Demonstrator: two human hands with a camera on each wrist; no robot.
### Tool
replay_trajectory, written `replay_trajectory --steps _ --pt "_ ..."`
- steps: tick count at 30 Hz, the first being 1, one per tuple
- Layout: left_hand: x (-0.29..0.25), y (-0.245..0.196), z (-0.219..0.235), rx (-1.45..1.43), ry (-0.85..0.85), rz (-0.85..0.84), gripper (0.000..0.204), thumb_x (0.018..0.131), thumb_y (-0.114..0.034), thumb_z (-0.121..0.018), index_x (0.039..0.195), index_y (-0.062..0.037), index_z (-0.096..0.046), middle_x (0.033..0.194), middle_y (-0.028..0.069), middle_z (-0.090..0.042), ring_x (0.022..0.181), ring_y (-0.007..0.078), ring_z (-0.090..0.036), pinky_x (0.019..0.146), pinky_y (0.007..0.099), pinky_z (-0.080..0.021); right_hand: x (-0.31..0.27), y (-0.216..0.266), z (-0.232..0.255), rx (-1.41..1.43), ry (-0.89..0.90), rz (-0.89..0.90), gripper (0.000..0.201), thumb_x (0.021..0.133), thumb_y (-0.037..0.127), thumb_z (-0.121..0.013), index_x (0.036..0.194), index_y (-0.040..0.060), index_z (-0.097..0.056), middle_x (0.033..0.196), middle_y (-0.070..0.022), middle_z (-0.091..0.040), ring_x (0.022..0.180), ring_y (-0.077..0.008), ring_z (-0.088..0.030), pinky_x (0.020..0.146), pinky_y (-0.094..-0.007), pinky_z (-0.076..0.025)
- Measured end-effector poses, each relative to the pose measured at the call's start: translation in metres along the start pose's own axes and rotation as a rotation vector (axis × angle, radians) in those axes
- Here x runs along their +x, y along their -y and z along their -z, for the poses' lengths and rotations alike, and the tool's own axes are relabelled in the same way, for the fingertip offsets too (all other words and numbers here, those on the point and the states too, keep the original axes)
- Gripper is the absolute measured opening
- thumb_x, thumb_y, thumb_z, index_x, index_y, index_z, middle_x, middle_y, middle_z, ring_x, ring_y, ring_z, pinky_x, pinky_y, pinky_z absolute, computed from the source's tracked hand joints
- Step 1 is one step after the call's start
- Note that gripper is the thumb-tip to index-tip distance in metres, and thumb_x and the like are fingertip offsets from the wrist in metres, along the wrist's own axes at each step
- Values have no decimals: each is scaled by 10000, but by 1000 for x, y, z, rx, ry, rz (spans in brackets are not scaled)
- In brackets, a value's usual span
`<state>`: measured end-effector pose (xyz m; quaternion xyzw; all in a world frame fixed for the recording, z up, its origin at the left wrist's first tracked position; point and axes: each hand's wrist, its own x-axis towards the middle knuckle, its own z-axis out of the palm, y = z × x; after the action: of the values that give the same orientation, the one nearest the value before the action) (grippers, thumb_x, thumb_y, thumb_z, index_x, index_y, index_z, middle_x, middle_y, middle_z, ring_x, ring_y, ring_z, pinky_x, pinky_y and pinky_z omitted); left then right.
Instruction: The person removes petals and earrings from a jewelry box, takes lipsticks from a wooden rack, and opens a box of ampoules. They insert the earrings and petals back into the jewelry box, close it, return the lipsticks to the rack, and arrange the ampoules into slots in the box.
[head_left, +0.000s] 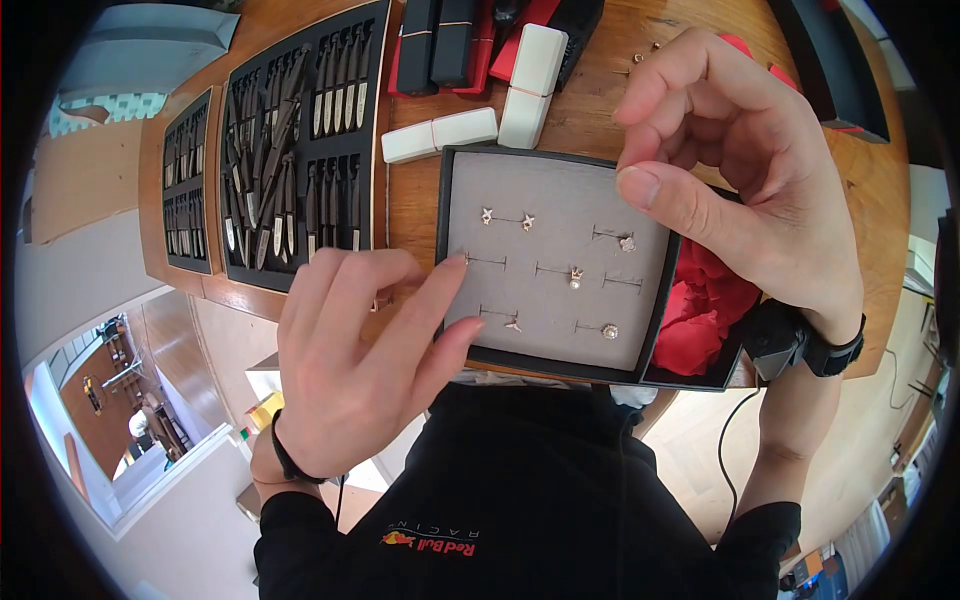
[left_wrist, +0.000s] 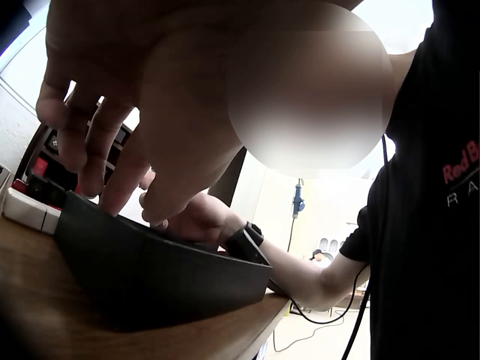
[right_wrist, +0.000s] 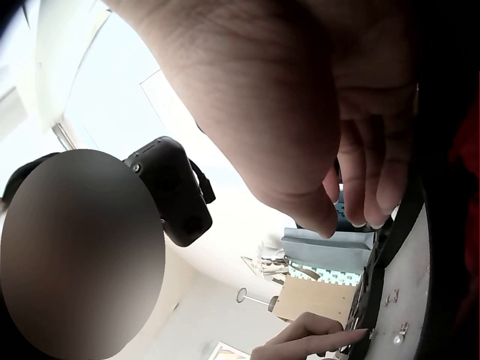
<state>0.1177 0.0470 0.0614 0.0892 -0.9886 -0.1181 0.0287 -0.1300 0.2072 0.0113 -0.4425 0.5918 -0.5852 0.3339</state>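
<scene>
A black box (head_left: 445,190) holds a grey slotted pad (head_left: 560,190) with small earrings set in it. Among them are a star-shaped pair (head_left: 528,222), a crown-topped pearl earring (head_left: 575,278) and a round earring (head_left: 610,331). My left hand (head_left: 350,350) reaches over the box's left edge, index fingertip right at a small stud by a slit, which it partly hides. Its thumb stands apart from the index finger. Above the box's far right corner is my right hand (head_left: 740,170), fingers loosely bent, thumb apart from them, nothing visible between them.
Red crumpled filling (head_left: 695,310) lies in a black tray along the box's right side. White boxes (head_left: 440,135) and dark boxes (head_left: 455,40) stand beyond it. Leftward, a dark tray (head_left: 305,150) holds many slim dark pieces. A cable (head_left: 735,450) hangs by the right forearm.
</scene>
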Motion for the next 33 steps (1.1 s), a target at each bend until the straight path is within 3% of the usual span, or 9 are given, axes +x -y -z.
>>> replay_trajectory --steps 11,14,17,20,22,25,28,31,33 --pt "-8 11 -9 90 23 -77 506 774 -187 -854 1270 -111 -784 1084 93 -595 901 266 -604 760 388 -523 -1 -3 1 -105 72 -79 312 943 117 -816 1182 51 -626 969 -1 -666 907 -85 -648 846 -250 -503" --pt "-7 17 -7 87 34 -106 492 781 -194 -847 1264 -121 -791 1095 95 -596 901 263 -606 760 385 -528 -8 -18 -11 89 -83 3 309 943 120 -817 1179 54 -629 967 0 -666 902 -83 -646 841 -248 -501" --pt "-4 21 -5 65 50 -133 469 791 -205 -839 1251 -120 -799 1105 96 -598 898 256 -605 759 377 -530 -4 -14 -5 47 -54 69 308 942 125 -818 1176 55 -631 964 0 -665 899 -82 -646 837 -245 -498" --pt "-4 23 -6 19 55 -136 445 803 -212 -833 1237 -118 -807 1112 96 -601 895 246 -604 757 368 -530 -1 -2 2 -141 85 -56 306 942 127 -819 1175 55 -633 962 1 -665 898 -81 -646 837 -244 -497" --pt "-4 24 -8 -4 54 -128 434 808 -214 -831 1231 -117 -810 1115 96 -603 895 242 -604 756 364 -529 -7 -19 -11 54 -68 61 301 943 124 -817 1173 53 -636 962 2 -664 897 -82 -646 837 -246 -496" --pt "-2 28 -11 -41 -3 -167 438 779 -185 -876 1207 -131 -803 1081 68 -562 842 219 -567 667 341 -496 2 4 6 -115 85 -61 296 945 125 -814 1170 52 -637 962 1 -664 896 -83 -646 836 -247 -496" --pt "-2 27 -11 -57 -16 -167 425 782 -182 -872 1198 -124 -803 1081 65 -570 833 216 -573 662 337 -494 -7 -17 -8 23 -50 66 292 947 128 -813 1168 50 -638 961 1 -663 892 -84 -646 834 -247 -496" --pt "-2 24 -10 -65 30 -75 404 803 -138 -842 1207 -120 -819 1110 88 -609 893 225 -611 740 334 -524 -7 -19 -9 23 -57 71 288 949 133 -812 1166 52 -641 961 -1 -663 890 -85 -646 834 -247 -496" --pt "0 27 -17 -131 -81 -119 372 755 -74 -874 1121 -80 -809 1047 64 -591 807 198 -587 638 316 -496 -8 -19 -8 21 -51 70 286 951 134 -811 1166 52 -642 960 -2 -664 889 -86 -647 834 -248 -497"
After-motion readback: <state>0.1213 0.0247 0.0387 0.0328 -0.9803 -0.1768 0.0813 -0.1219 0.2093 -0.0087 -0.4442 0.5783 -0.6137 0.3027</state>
